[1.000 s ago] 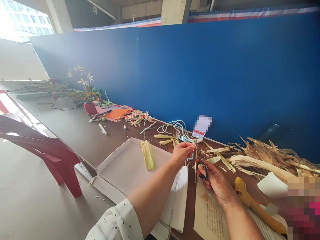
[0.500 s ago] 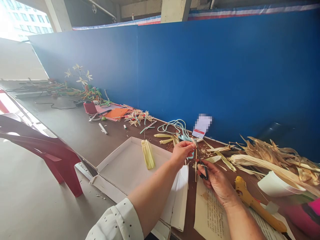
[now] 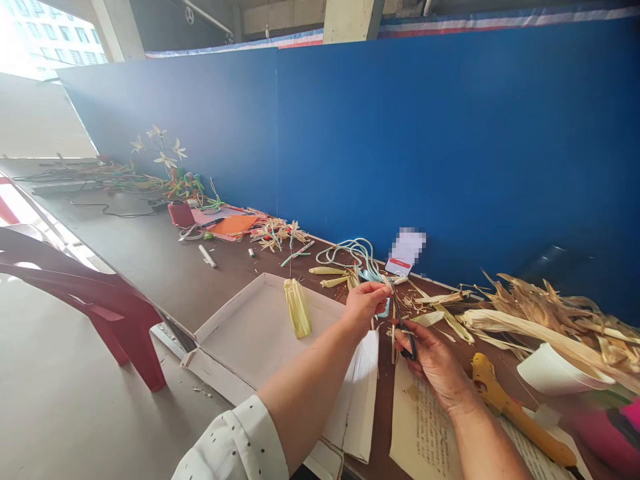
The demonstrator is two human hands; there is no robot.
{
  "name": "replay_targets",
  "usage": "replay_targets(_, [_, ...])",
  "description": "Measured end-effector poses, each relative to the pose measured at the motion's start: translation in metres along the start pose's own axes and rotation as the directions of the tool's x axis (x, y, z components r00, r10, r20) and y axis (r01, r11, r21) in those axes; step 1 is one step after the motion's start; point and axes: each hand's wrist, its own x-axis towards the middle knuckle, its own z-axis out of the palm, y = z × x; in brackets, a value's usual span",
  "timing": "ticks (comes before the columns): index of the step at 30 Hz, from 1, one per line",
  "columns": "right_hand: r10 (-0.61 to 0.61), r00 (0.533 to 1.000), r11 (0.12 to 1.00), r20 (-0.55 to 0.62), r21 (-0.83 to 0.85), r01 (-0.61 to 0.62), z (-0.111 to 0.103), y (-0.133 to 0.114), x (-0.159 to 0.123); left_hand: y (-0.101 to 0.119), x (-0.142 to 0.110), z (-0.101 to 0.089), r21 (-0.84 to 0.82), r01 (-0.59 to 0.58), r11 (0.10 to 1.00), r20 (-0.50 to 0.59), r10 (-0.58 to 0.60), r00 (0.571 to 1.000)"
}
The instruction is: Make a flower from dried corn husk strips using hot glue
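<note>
Little has moved since half a second ago: left hand (image 3: 367, 303) and right hand (image 3: 430, 360) keep nearly the same pose beside the white box (image 3: 250, 347), and the whole view is offset only slightly.

Blue panel (image 3: 425, 147) stands behind the box. Brown table (image 3: 233, 260) lies under it. Red chair (image 3: 135, 327) is left of the box. The box itself is shallow; the left forearm, in a spotted sleeve (image 3: 235, 440), passes over it. Heap of dry husks (image 3: 545, 307): well to the right of the box. Printed paper (image 3: 425, 427): just right of the box, under the right forearm. Yellow glue gun (image 3: 520, 420) lies farther right of the box, with a white cup (image 3: 545, 370), tilted, beyond it.

Left fingertips, just past the box's far right part, are pinched together on a small pale piece. Right fingers, right of the box, are curled around the scissors (image 3: 410, 343), blades pointing up toward the left fingertips; blade gap too small to tell. Yellow-green husk (image 3: 297, 310) lies inside the box, toward its far side. Small pale piece (image 3: 387, 281): mostly hidden by the left fingertips, beyond the box's right side.
</note>
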Motion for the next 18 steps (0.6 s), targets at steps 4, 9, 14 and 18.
replay_targets(4, [-0.004, 1.0, 1.0, 0.006, -0.006, 0.004, -0.001, 0.0016, 0.0007, -0.0015, 0.001, -0.0004, -0.028, 0.005, 1.0, 0.035, -0.004, 0.999])
replay_targets(9, [-0.009, 1.0, 1.0, 0.009, 0.009, 0.009, 0.0007, -0.0014, -0.0009, -0.0047, 0.0036, -0.0014, -0.03, 0.009, 1.0, 0.029, -0.009, 1.0])
replay_targets(14, [0.012, 1.0, 1.0, 0.008, -0.01, -0.012, 0.0002, -0.0004, -0.0002, -0.005, 0.0046, -0.002, -0.052, 0.01, 0.999, 0.03, -0.009, 1.0])
replay_targets(18, [-0.009, 1.0, 1.0, 0.014, -0.007, 0.009, -0.0002, 0.0011, 0.0009, -0.0038, 0.0038, -0.0015, -0.067, 0.005, 0.998, 0.021, -0.004, 1.0])
